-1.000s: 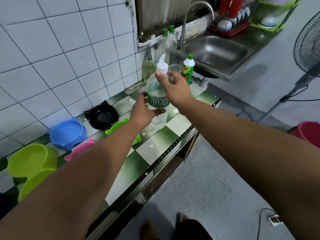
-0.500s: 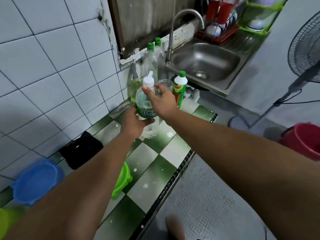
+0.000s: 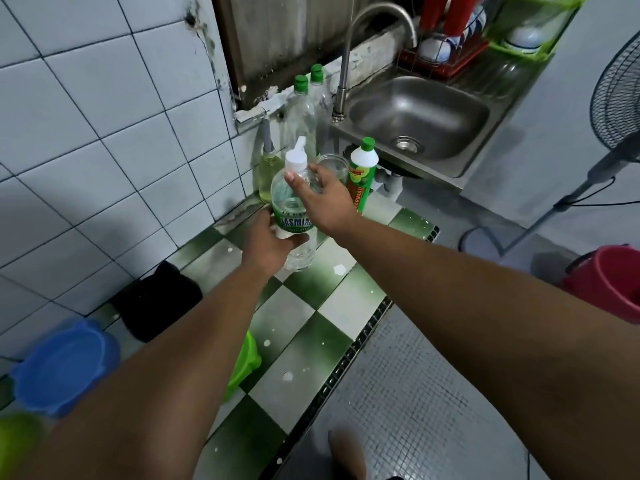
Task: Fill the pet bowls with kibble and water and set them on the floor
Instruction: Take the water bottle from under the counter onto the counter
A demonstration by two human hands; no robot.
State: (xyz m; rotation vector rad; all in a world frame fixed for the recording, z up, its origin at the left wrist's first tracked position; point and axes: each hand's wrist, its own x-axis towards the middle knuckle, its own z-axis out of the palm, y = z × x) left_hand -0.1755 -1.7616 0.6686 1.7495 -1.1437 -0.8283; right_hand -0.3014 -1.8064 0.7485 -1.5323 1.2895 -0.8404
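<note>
White wall tiles (image 3: 104, 116) back a green-and-white checked counter (image 3: 311, 327) that runs from the lower left up toward a sink. At the far left edge a lime bowl (image 3: 14, 441) shows only as a blurred corner. Just beside it a blue bowl (image 3: 62, 365) sits on the counter. Further along, against the wall, stands a black bowl (image 3: 156, 299). A green bowl (image 3: 246, 362) peeks out from under the left forearm, mostly hidden.

The left hand (image 3: 266, 244) grips a clear water bottle (image 3: 294, 209) from below, with its fingers wrapped around the green label. The bottle stands upright with its white cap (image 3: 296, 161) on. I cannot tell whether its base touches the counter. The right hand (image 3: 322, 202) grasps the bottle's shoulder just under the cap, thumb at the front.

Behind the bottle are an oil bottle (image 3: 268, 174), two clear bottles with green caps (image 3: 304, 105) and a glass jar (image 3: 332, 164). A green soap bottle (image 3: 360, 171) stands just right of the jar. Next come the tap (image 3: 345, 64) and the steel sink (image 3: 415, 116), with a dish rack (image 3: 443, 53) behind. On the floor at the right are a fan (image 3: 616, 98) and a red bucket (image 3: 613, 282).
</note>
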